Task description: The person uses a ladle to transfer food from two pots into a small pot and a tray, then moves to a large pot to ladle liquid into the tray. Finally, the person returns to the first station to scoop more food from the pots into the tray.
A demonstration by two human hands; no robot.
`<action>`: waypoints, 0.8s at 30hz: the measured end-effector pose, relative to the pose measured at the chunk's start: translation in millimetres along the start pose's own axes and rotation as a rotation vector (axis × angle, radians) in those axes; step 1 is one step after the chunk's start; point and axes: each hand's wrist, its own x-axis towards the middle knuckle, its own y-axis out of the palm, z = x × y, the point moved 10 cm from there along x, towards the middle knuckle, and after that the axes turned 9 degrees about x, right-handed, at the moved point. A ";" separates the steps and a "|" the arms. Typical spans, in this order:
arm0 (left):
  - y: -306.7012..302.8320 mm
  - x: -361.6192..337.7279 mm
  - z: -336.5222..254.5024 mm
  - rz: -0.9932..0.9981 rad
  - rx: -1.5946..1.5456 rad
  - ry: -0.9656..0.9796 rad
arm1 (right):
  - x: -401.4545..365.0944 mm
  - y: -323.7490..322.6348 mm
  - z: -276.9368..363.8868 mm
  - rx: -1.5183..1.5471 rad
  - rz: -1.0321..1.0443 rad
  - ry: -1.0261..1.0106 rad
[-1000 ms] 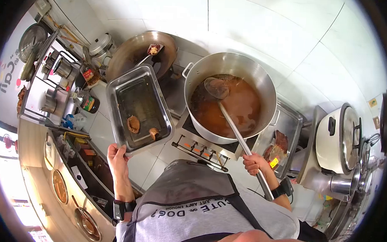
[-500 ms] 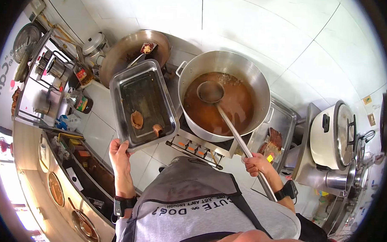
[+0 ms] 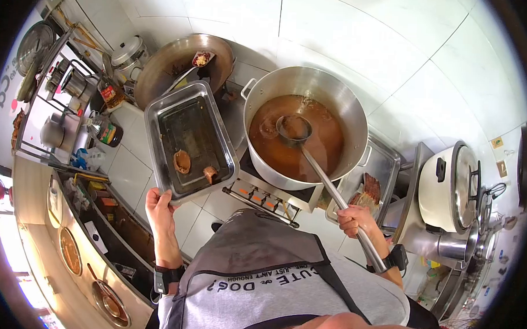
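Two hands, both loaded. Left hand (image 3: 160,210) is closed on the near corner of a steel tray (image 3: 154,143), thumb over the rim, tray held up off the counter and just left of the pot (image 3: 335,91). Tray holds a thin layer of dark liquid and two brown chunks (image 3: 182,160) near its hand-side end; the second chunk is just right of the first.

Right hand (image 3: 354,220) is wrapped around the long handle of a ladle (image 3: 321,175), grip roughly mid-handle, with the handle end running past the wrist. Ladle bowl sits in the brown broth (image 3: 275,150), near the pot's centre, with liquid in it.

Pot stands on a burner (image 3: 262,199), broth well below the rim.

Around it: a wok (image 3: 162,74) behind the tray with a small dish on its edge, a second flat pan (image 3: 388,163) right of the pot with meat pieces (image 3: 370,188) in it, a white rice cooker (image 3: 451,185) further right, and a sauce bottle (image 3: 105,133) on the tiled counter at left.
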 end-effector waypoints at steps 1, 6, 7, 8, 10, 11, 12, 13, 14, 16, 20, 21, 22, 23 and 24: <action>-1.0 1.2 1.0 0.004 0.001 0.005 | 4.4 -3.2 -2.2 0.000 0.000 0.000; -6.2 0.6 -0.7 -0.008 0.027 0.016 | 8.9 0.2 -21.6 0.087 0.028 0.104; -6.7 0.5 1.3 0.002 0.035 0.017 | 7.6 -1.8 -25.4 0.099 0.042 0.122; -6.4 0.7 2.2 0.004 0.035 0.012 | 9.5 -4.9 -26.3 0.101 0.038 0.123; -7.3 0.9 0.2 -0.006 0.041 0.022 | 13.4 -2.1 -30.0 0.198 0.106 0.156; -8.1 1.1 -0.2 -0.006 0.039 0.025 | 11.9 -1.3 -30.8 0.197 0.108 0.154; -7.9 1.0 -1.0 0.006 0.029 0.029 | 9.8 -3.6 -31.9 0.170 0.072 0.143; -6.9 1.0 -1.5 0.020 0.021 0.031 | 7.7 -6.2 -32.7 0.145 0.033 0.131; -5.9 0.2 -3.6 0.023 0.022 0.030 | 5.9 -4.6 -33.8 0.148 0.033 0.129; -6.9 -2.7 -5.8 -0.014 0.040 0.008 | 0.9 -1.1 -38.0 0.190 0.042 0.154; -9.3 -1.3 -2.2 -0.008 0.022 0.011 | -2.6 3.2 -34.8 0.189 0.065 0.114; -10.1 0.3 -0.4 0.004 0.019 0.020 | -6.0 2.3 -35.8 0.177 0.029 0.102; -9.4 2.3 0.3 0.015 0.017 0.027 | -7.8 1.4 -35.5 0.165 -0.007 0.091; -8.7 2.3 -0.9 0.018 0.016 0.026 | -9.3 3.5 -35.8 0.167 -0.009 0.088; -10.1 1.7 -1.4 -0.005 0.029 0.015 | -11.0 7.1 -36.9 0.158 0.006 0.098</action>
